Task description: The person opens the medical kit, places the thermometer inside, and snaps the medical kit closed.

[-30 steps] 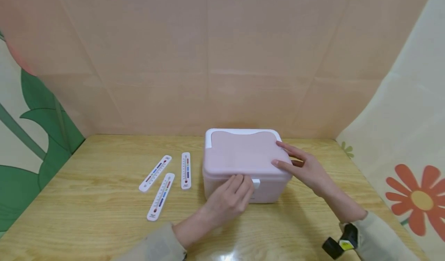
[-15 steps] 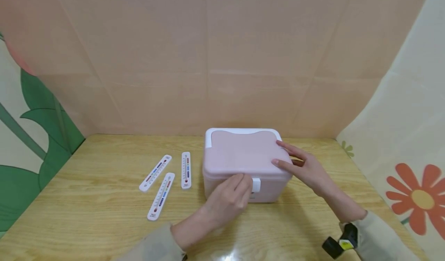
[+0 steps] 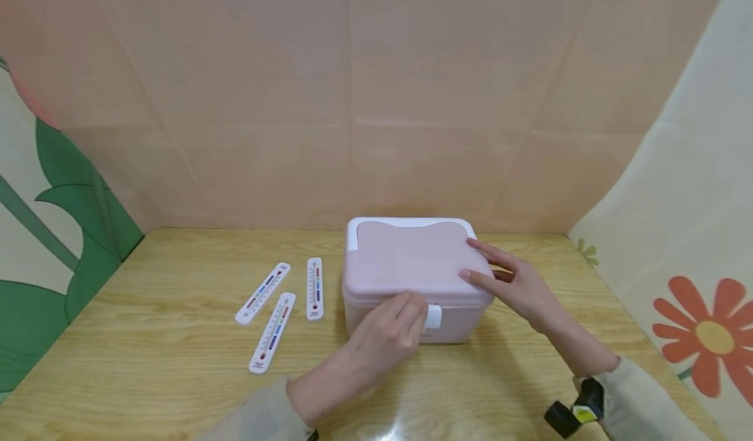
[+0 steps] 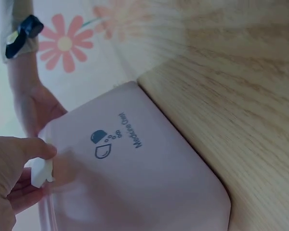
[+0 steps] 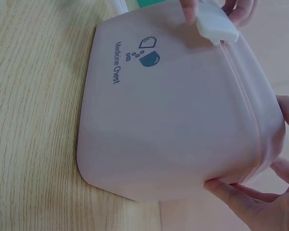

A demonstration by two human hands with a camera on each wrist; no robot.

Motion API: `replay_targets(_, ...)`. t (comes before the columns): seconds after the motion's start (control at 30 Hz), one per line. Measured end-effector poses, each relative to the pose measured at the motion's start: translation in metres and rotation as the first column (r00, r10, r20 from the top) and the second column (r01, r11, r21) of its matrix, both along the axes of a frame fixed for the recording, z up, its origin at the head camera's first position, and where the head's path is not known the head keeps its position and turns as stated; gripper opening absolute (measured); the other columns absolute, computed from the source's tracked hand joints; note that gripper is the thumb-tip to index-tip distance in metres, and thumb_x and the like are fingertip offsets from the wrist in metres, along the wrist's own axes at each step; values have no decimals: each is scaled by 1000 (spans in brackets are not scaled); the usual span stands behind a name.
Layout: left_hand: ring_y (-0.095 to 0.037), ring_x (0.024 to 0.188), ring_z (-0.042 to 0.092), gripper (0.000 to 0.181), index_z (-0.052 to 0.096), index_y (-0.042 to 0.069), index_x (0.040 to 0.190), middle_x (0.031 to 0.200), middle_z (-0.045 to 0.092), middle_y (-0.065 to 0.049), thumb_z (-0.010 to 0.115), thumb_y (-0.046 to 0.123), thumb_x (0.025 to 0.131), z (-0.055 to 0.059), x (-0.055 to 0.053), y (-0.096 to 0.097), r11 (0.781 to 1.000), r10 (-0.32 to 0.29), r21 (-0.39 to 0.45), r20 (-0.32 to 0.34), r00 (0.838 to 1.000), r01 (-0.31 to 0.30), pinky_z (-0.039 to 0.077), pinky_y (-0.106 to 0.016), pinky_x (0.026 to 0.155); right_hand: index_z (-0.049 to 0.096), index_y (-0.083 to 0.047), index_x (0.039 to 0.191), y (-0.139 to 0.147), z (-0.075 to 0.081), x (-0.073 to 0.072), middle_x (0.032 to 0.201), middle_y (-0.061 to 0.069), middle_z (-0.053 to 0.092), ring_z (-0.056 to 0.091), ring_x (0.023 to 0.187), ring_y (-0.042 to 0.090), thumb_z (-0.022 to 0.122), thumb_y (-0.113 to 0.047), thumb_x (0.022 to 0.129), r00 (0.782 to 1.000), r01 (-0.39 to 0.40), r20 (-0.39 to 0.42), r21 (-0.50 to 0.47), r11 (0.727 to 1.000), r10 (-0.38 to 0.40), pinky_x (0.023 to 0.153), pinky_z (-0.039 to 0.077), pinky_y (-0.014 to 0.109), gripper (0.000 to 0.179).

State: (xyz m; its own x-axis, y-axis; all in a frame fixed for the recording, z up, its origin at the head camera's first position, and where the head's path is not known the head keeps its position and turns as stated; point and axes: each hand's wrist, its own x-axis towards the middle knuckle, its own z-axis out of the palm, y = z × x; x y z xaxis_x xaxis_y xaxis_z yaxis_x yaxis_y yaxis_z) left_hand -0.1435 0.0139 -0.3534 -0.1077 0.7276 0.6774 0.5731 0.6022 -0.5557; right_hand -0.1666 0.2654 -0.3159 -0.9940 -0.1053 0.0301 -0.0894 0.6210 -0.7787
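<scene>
A pink medicine box [image 3: 406, 258] with a white handle sits on the table, its lid down. "Medicine Chest" is printed on its front [image 5: 135, 106]. My left hand [image 3: 385, 336] is at the front, thumb and fingers pinching the white latch [image 4: 42, 172], which stands out from the front face in the wrist views. The right hand [image 3: 523, 291] rests on the box's right end, thumb and a finger on the lid, other fingers against the side. Left of the box lie three thermometers: one slanted [image 3: 263, 294], one nearer [image 3: 272, 333], one upright in view [image 3: 314, 289].
A wood-grain table [image 3: 176, 349] bears everything. A plain beige backdrop [image 3: 347, 101] rises behind it. Sheets printed with green leaves and a red flower [image 3: 714, 336] close off the sides. A black wrist camera [image 3: 579, 409] sits on the right sleeve.
The white latch shows a little more and lower in the head view than one second ago. Left fingers have shifted slightly at it. The right hand, box and thermometers look unmoved.
</scene>
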Motion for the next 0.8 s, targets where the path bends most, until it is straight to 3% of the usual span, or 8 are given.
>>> replay_targets(0.13, -15, 95, 62, 38, 69, 1, 103, 101, 67, -6, 32, -5, 94, 0, 5, -1, 1000, 9, 4, 69, 998, -9, 51, -19, 90, 37, -23, 149, 0, 0, 0, 154, 19, 31, 46, 127, 43, 65, -40, 90, 1000, 0, -6, 2, 1000, 0, 95, 49, 51, 67)
replay_targets(0.4, -12, 93, 62, 31, 66, 5, 101, 101, 66, -3, 36, -2, 95, -1, 7, 0, 999, 18, 42, 144, 989, -24, 50, -17, 88, 38, -24, 148, 0, -2, 0, 153, 19, 31, 48, 127, 42, 65, -40, 90, 1000, 3, -9, 0, 1000, -3, 94, 50, 50, 66)
replay_targets(0.57, -11, 93, 60, 20, 63, 6, 105, 102, 65, -2, 51, 1, 89, -1, 8, -1, 997, -21, 77, 233, 972, 3, 49, -16, 87, 38, -24, 148, 1, -1, 0, 154, 19, 31, 48, 126, 43, 65, -39, 91, 1000, -3, -6, -6, 1000, 3, 93, 50, 50, 65)
replay_targets(0.8, -14, 99, 60, 35, 63, 2, 116, 113, 64, -7, 66, 5, 81, -5, 11, -5, 992, -93, 107, 303, 948, 63, 50, -18, 91, 37, -25, 148, 0, -1, 1, 154, 19, 31, 48, 126, 43, 65, -39, 90, 1000, 2, -6, -4, 1000, -2, 93, 51, 50, 66)
